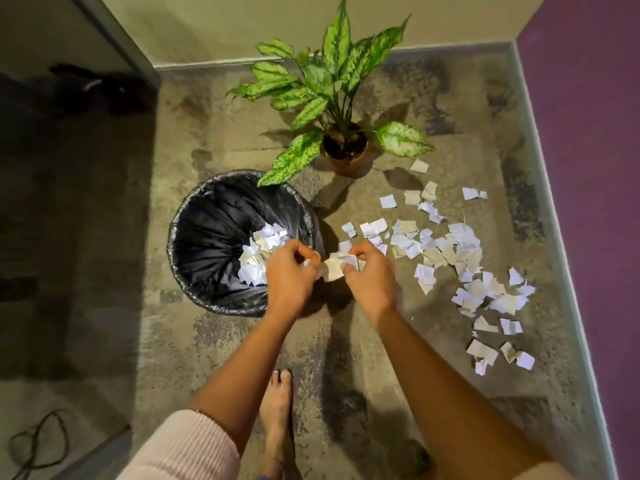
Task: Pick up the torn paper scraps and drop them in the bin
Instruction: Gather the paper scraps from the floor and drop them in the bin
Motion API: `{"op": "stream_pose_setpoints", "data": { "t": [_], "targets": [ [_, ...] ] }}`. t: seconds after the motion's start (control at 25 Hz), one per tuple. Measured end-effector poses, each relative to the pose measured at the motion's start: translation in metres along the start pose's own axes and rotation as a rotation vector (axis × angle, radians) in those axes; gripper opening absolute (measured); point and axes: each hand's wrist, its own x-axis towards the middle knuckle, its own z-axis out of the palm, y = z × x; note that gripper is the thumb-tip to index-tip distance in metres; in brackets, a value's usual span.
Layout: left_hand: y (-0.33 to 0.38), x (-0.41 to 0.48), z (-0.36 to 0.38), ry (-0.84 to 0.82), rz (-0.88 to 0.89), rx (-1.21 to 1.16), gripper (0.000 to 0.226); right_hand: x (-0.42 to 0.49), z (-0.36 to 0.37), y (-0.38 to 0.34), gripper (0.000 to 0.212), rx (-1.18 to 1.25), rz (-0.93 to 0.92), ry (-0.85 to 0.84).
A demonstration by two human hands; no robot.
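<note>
A round bin (pixel 194 223) with a black liner stands on the floor left of centre, with a heap of torn paper scraps (pixel 258 252) inside it. Many more white and cream scraps (pixel 446 251) lie scattered on the floor to the right. My left hand (pixel 289 275) hovers at the bin's right rim, fingers curled on small scraps. My right hand (pixel 369 271) is just right of it, pinching a bunch of scraps (pixel 334 266) held between both hands.
A potted plant (pixel 344 147) with broad green leaves stands behind the bin, one leaf overhanging its rim. A purple wall (pixel 588 168) bounds the right side. A dark doorway (pixel 69 202) lies to the left. My bare foot (pixel 277 410) rests on the mottled floor below.
</note>
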Motion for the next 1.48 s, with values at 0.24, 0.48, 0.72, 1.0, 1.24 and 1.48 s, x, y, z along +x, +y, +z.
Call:
{"op": "stream_pose_setpoints", "data": {
  "t": [0.24, 0.48, 0.72, 1.0, 1.24, 1.48],
  "targets": [
    [-0.019, 0.029, -0.077, 0.144, -0.190, -0.069, 0.005, -0.007, 0.045, -0.077, 0.017, 0.046, -0.017, -0.034],
    [-0.034, 0.040, -0.102, 0.143, -0.252, -0.220, 0.010, -0.015, 0.080, -0.108, 0.020, 0.028, -0.064, -0.103],
    [-0.047, 0.042, -0.107, 0.122, -0.229, -0.193, 0.006, -0.023, 0.094, -0.111, 0.031, 0.044, -0.093, -0.158],
    [-0.046, 0.029, -0.102, 0.099, -0.203, -0.089, 0.014, -0.027, 0.078, -0.096, 0.030, 0.059, -0.088, -0.176],
    [-0.021, 0.010, -0.054, 0.033, -0.103, -0.028, 0.023, -0.018, 0.036, -0.057, 0.022, 0.032, -0.042, -0.093],
    [0.014, -0.032, 0.038, -0.195, 0.035, 0.101, 0.023, -0.019, -0.028, 0.038, 0.023, 0.031, 0.106, -0.003]
  ]
}}
